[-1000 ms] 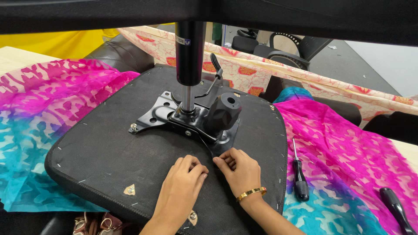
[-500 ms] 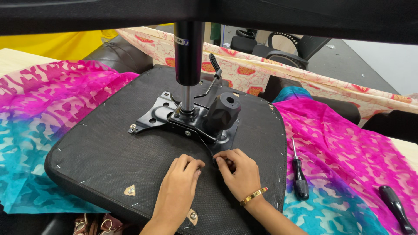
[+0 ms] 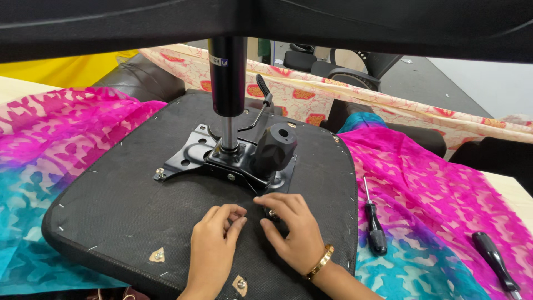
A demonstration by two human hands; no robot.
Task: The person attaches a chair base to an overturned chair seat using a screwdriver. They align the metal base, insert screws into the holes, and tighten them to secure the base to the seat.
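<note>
An upturned black chair seat (image 3: 111, 222) lies on a patterned cloth, with a black metal mechanism plate (image 3: 194, 155) bolted to it. A gas cylinder (image 3: 226, 78) and a round black knob (image 3: 276, 147) rise from the plate. My right hand (image 3: 297, 230) rests on the seat with its fingertips closed around a bolt (image 3: 272, 213) at the plate's near corner. Just left of it, my left hand (image 3: 214, 250) has curled fingers pinching a small silvery piece (image 3: 242, 219). A gold bangle (image 3: 321, 262) sits on my right wrist.
A pink and turquoise cloth (image 3: 433, 205) covers the surface. Right of the seat lie a black-handled screwdriver (image 3: 375, 225) and a second black tool handle (image 3: 494, 258). Another bolt (image 3: 160, 173) shows at the plate's left corner. A black chair base (image 3: 355, 72) stands behind.
My right hand's fingers have crept slightly forward onto the bolt at the plate's corner, and my left fingers have curled tighter. The seat and tools have not moved.
</note>
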